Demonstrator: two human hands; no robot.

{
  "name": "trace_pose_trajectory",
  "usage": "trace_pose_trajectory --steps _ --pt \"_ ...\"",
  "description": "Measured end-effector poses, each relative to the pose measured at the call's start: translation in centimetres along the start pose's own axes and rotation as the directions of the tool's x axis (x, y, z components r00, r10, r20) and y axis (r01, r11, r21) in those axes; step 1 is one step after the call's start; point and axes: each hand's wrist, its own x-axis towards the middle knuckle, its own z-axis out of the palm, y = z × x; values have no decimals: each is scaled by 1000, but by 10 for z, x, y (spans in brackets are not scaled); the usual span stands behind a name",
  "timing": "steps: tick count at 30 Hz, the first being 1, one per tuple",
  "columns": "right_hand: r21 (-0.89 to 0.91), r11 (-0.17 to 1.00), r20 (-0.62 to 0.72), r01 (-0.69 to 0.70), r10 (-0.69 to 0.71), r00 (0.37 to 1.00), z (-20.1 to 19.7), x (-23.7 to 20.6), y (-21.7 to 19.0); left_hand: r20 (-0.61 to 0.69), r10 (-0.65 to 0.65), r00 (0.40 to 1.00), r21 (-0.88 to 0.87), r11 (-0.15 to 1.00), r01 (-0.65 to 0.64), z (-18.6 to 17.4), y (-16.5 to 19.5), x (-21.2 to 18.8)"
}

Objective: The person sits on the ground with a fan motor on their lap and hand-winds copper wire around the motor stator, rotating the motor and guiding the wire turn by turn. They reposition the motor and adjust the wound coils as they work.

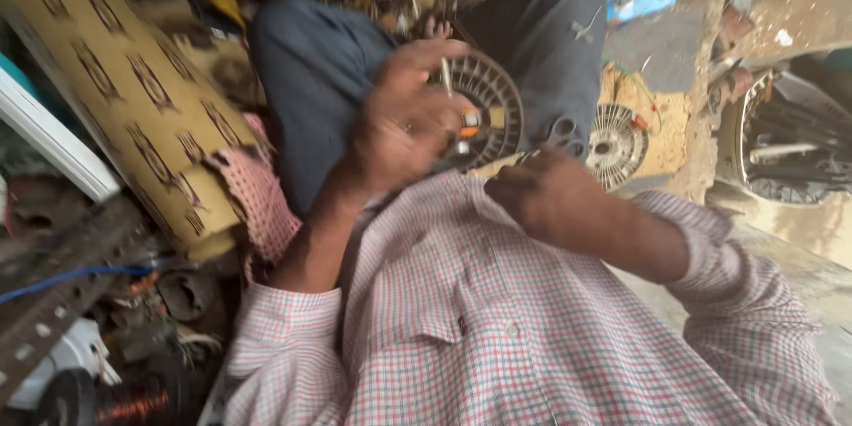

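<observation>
While we sit cross-legged, our left hand pinches thin white wire over round ribbed motor part on lap. Right hand closed, grip unclear. Second ribbed disc just right; clutter crowds left edge.

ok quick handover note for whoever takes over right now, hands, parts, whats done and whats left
Left hand: raised over the lap, fingers on the round slotted motor core, a thin white wire end sticking up by the fingertips.
Right hand: closed, low against the checked shirt, at the core's lower edge; what it grips is hidden.
A second round core lies on the floor to the right.
Done: cannot tell, image blurred.
Left: the core in hand looks still in work.
</observation>
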Motion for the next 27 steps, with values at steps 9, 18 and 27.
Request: trace_pose_trajectory --steps 9,18,27 --pt "403 913 -395 -58 231 889 11 52 93 161 262 951 510 803 -308 12 13 -30" --pt "-343 890 -254 -302 222 941 -9 74 55 231 -114 966 91 991 96 -13 -23 56" --pt "-31 945 -271 -326 306 912 -35 35 49 35 306 951 505 816 -281 8 19 -17"
